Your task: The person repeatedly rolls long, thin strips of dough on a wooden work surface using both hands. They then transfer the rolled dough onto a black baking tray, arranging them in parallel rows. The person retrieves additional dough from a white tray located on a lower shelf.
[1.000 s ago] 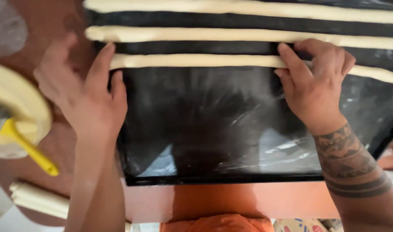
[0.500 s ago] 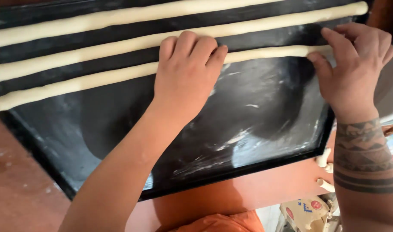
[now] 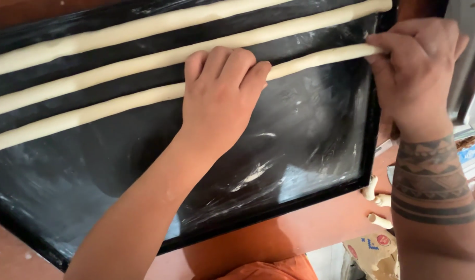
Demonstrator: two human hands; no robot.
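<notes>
The nearest dough rope (image 3: 118, 106), running 8 to 2 o'clock, is pressed mid-length under the curled left hand (image 3: 222, 98), its 2 o'clock end pinched by the right hand (image 3: 416, 72)

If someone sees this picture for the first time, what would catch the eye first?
Three long pale dough ropes lie side by side across the top of a black greased baking tray. The left hand presses the nearest rope mid-length, and the right hand holds its end at the tray's right rim.

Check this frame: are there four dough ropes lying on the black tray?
No, only three dough ropes lie across the black tray, the nearest under both hands.
</notes>
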